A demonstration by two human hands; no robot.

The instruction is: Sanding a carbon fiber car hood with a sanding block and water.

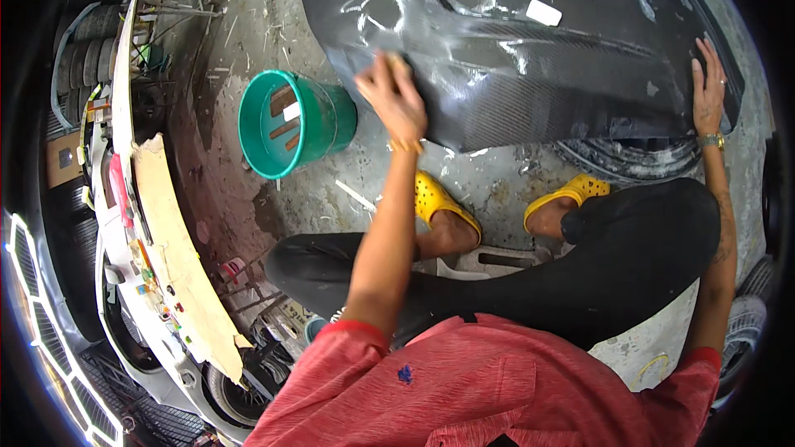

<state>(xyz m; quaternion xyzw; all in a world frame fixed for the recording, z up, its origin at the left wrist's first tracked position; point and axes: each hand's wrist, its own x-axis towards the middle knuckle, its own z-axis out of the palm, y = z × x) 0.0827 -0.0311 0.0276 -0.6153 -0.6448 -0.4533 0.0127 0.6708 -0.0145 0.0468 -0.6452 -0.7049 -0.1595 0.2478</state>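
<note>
A dark, glossy carbon-fibre car hood (530,108), wet and streaked with whitish residue, lies in front of me. My left hand (394,103) is over its left part, blurred by motion. Its fingers are bent over a small tan piece, mostly hidden and too smeared to name. At the hood's right edge, my right hand (708,91) rests flat with fingers stretched out, holding nothing. A small white rectangular piece (544,12) lies on the hood's upper part, apart from both hands.
A green bucket (339,120) with a white piece inside stands left of the hood. A tyre (638,161) sits under the hood's near edge. My yellow clogs (443,207) are on the concrete floor (248,41). Far left, a cluttered bench has a tan board (186,257).
</note>
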